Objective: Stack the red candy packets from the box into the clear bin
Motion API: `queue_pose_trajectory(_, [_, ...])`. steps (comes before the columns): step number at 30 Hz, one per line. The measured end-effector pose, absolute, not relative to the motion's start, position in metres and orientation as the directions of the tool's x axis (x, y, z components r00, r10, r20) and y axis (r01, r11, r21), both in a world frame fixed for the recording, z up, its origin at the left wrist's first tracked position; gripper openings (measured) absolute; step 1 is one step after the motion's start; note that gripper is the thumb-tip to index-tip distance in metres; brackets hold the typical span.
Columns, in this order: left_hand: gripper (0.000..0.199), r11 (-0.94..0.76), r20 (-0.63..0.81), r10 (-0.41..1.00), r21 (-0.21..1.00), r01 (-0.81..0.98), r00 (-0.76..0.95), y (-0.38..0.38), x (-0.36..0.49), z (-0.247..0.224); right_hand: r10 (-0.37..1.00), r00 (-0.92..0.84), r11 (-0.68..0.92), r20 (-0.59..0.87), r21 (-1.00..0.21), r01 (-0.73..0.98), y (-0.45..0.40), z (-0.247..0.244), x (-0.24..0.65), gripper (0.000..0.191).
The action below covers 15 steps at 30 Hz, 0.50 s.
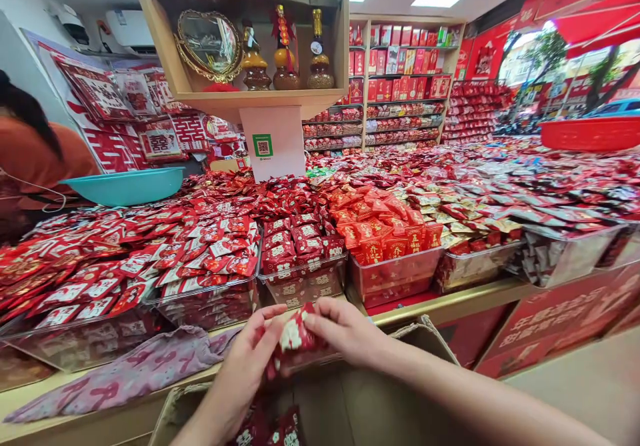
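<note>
Over an opened cardboard box (380, 409), my right hand (345, 329) grips a small red candy packet (296, 333) with a white pattern, thumb on top. My left hand (253, 353) closes on the packet's other side, its thumb and forefinger curved around the edge. Slight blur leaves it unclear whether more than one packet is between the hands. Below, inside the box, several dark red packets (287, 429) lie at the bottom, partly hidden by my left forearm. Just beyond my hands stands a clear bin (303, 286) of dark red packets.
Clear bins heaped with wrapped sweets line the counter, including an orange-red one (395, 276). A patterned cloth (135, 373) lies along the front edge at left. Behind are a teal basin (127, 187), a red basin (590, 134) and a display shelf (260, 98). Someone in orange (65, 153) is at far left.
</note>
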<state>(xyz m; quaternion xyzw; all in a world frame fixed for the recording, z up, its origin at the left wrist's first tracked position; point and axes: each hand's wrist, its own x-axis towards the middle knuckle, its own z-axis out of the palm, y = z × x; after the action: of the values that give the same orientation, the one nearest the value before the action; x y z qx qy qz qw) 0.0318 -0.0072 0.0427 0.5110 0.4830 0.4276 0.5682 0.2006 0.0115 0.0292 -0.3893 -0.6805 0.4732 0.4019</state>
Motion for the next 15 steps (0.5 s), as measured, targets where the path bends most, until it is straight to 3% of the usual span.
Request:
queue_pose_trajectory(2, [0.026, -0.007, 0.007, 0.999, 1.000, -0.001, 0.038, 0.008, 0.049, 0.035, 0.969, -0.234, 0.083, 0.074, -0.996, 0.029, 0.030, 0.025, 0.189, 0.027])
queue_pose_trajectory(4, [0.024, -0.142, 0.141, 0.990, 0.983, 0.116, 0.014, 0.021, 0.060, 0.027, 0.991, -0.131, 0.006, 0.008, -1.000, -0.017, 0.047, 0.015, 0.177, 0.032])
queue_pose_trajectory(9, [0.026, -0.149, 0.160, 0.987, 0.939, 0.310, -0.008, 0.034, 0.064, 0.022, 0.984, 0.042, 0.170, 0.174, -0.982, 0.075, 0.071, -0.008, 0.170, 0.038])
queue_pose_trajectory(12, [0.026, -0.189, 0.210, 0.977, 0.936, 0.298, -0.042, 0.035, 0.062, 0.022, 0.963, 0.072, 0.250, 0.258, -0.962, 0.106, 0.071, -0.011, 0.174, 0.037])
queue_pose_trajectory(15, [0.028, -0.148, 0.169, 0.983, 0.959, 0.241, -0.066, 0.034, 0.061, 0.020, 0.962, 0.067, 0.257, 0.266, -0.959, 0.118, 0.066, -0.007, 0.176, 0.037])
